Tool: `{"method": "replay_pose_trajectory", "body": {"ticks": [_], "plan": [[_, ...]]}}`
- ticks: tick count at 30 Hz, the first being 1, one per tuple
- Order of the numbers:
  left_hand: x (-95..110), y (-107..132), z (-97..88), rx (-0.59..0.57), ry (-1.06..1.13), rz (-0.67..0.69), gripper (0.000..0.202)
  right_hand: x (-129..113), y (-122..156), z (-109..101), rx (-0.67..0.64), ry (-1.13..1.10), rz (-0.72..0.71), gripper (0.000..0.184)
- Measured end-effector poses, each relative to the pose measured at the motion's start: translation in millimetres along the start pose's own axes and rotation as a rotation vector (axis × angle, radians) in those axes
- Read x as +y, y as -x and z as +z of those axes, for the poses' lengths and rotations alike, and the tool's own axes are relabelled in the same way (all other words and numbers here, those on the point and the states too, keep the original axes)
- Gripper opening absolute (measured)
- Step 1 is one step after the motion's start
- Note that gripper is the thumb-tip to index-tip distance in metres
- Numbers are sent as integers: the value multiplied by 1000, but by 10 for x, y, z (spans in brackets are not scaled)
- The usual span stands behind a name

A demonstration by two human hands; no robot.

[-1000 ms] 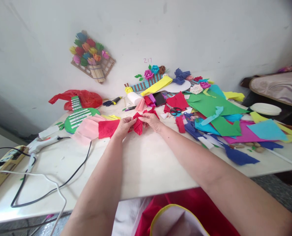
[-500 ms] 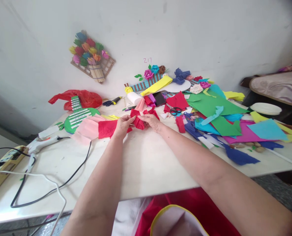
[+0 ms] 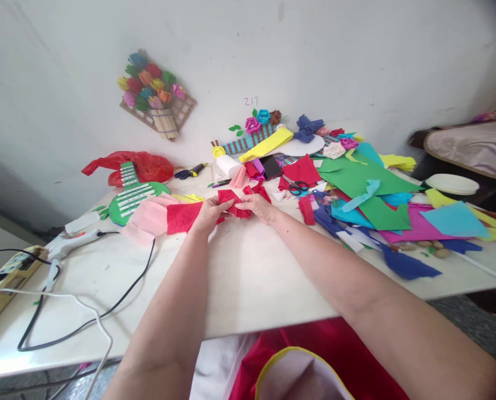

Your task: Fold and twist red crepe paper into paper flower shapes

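Note:
Both my hands meet over the middle of the white table (image 3: 248,278). My left hand (image 3: 208,214) and my right hand (image 3: 257,206) pinch a folded piece of red crepe paper (image 3: 228,198) between their fingertips, holding it just above the tabletop. A flat red sheet (image 3: 182,217) lies right beside my left hand, on top of a pink sheet (image 3: 148,218). More red scraps (image 3: 258,190) lie just behind my right hand.
Sheets of green, blue, magenta and yellow paper (image 3: 373,194) cover the right side, with scissors (image 3: 297,188) among them. A green paper guitar (image 3: 132,195), a red plastic bag (image 3: 142,165), a glue gun (image 3: 70,243) and cables (image 3: 85,316) lie left. Paper flowers (image 3: 156,91) hang on the wall.
The red paper piece that hung down between my fingers has been folded up and flattened; it now sits higher and further from me. My arms barely moved.

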State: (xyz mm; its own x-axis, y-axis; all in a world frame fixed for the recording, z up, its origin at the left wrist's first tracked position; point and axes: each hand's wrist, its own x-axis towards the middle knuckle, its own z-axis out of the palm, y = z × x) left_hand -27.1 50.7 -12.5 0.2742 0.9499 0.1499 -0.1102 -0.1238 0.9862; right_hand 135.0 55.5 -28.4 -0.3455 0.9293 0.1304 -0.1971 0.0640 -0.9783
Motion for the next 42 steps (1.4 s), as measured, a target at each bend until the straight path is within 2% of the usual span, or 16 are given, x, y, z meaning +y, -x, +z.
{"method": "replay_pose_trajectory", "body": {"ticks": [6, 10, 14, 23, 27, 32, 37, 42], "plan": [[4, 1, 33, 70, -2, 83, 32, -69, 37, 44, -32, 38, 69, 28], [23, 11, 60, 55, -2, 98, 30, -57, 27, 62, 22, 86, 66, 19], [24, 14, 46, 47, 19, 78, 30, -37, 11, 51, 80, 67, 38, 11], [-34, -28, 0, 108, 73, 1, 34, -61, 11, 41, 180, 29, -17, 9], [-52, -34, -6, 137, 83, -8, 36, -81, 23, 37, 166, -2, -36, 13], [-60, -34, -3, 102, 65, -2, 36, -72, 28, 42, 115, 16, -20, 21], [-29, -11, -5, 47, 70, -40, 36, -49, 15, 31, 131, 36, -41, 19], [18, 31, -47, -51, 85, -86, 34, -63, 22, 11, 80, 21, -9, 16]]}}
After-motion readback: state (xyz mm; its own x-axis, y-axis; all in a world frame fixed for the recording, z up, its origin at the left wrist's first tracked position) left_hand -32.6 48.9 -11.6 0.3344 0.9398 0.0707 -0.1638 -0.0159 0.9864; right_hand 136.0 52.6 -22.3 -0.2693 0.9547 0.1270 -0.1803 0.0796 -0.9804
